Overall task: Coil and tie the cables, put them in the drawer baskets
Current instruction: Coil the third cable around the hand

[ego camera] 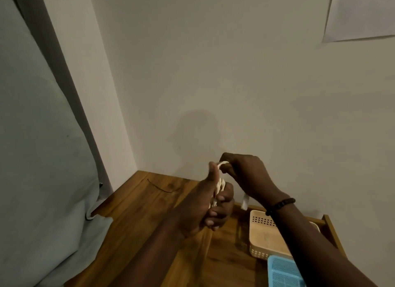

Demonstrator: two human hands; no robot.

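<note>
My left hand (205, 203) is closed around a coiled white cable (221, 185), held upright above the wooden desk (149, 218). My right hand (243, 171) pinches the cable's free end at the top of the coil, just above my left thumb. A white piece, its plug or end (245, 201), hangs below my right wrist. To the right, the open drawer holds a beige basket (259, 235) and, nearer me, a blue basket (282, 271); my right forearm crosses over both.
A thin dark wire tie (159, 187) lies on the desk near the back corner. Grey-green fabric (42, 158) hangs along the left edge. A plain wall stands right behind the desk, with a sheet of paper (361, 13) on it at top right.
</note>
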